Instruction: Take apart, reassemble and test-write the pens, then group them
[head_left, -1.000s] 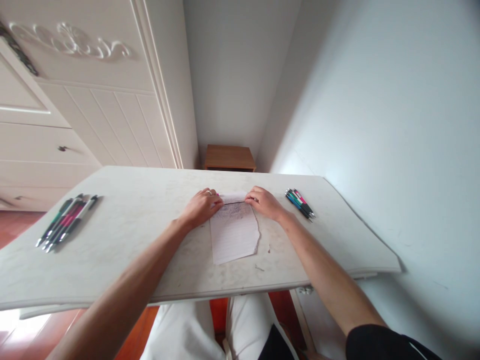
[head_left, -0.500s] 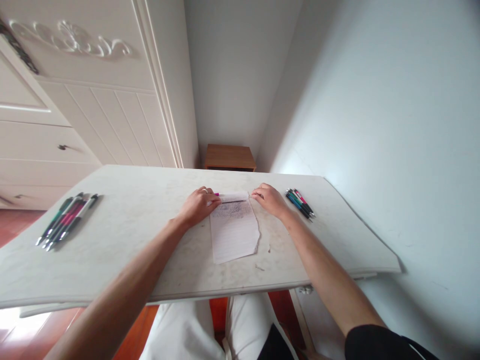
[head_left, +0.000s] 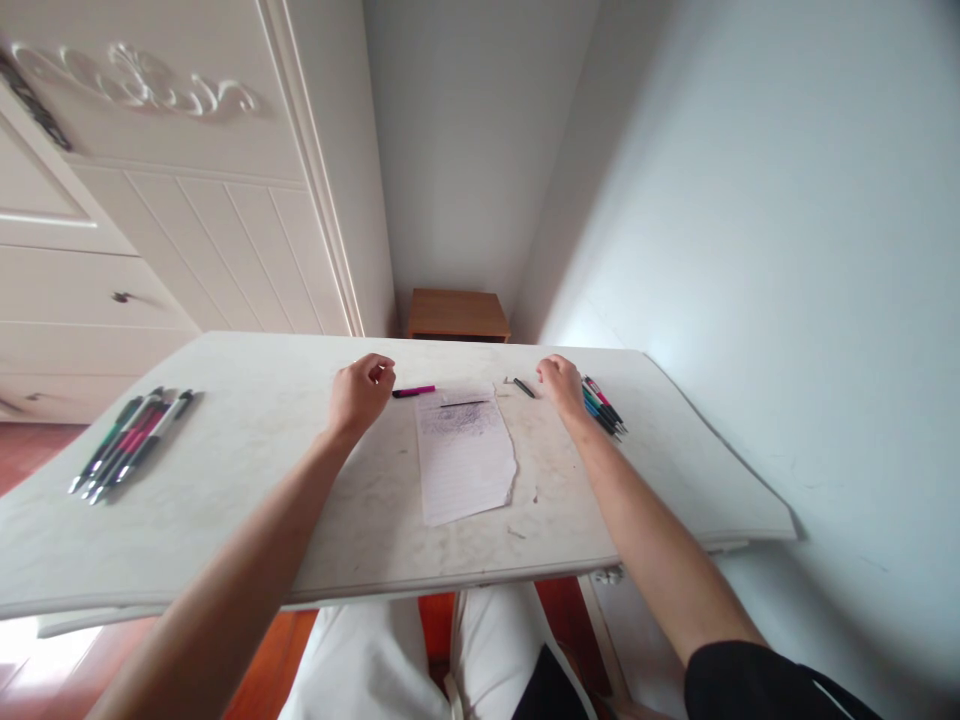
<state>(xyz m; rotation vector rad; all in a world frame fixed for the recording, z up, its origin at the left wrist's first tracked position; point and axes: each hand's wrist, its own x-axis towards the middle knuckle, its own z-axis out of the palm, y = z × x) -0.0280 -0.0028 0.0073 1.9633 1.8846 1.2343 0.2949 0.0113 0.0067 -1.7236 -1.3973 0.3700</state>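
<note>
My left hand [head_left: 363,390] is raised just left of a pink pen barrel with a black end [head_left: 414,391], its fingers curled in and no object showing in them. My right hand [head_left: 561,381] is also closed, with nothing visible in it, beside a short dark pen part [head_left: 523,387] and a tiny piece [head_left: 507,380]. Between the hands lies a torn sheet of lined paper [head_left: 466,465], scribbled over near its top. A thin dark ink refill [head_left: 465,404] rests across that scribble.
Several pens [head_left: 135,440] lie side by side at the left of the white table [head_left: 270,480]. More pens [head_left: 606,410] lie at the right, partly behind my right wrist. A wall [head_left: 750,250] borders the right side; a wooden stand [head_left: 459,312] is beyond the far edge.
Both hands have let go of the paper's top edge and moved apart, left hand leftward, right hand rightward. The paper's top now lies flat, and the pink barrel and dark pen part are uncovered.
</note>
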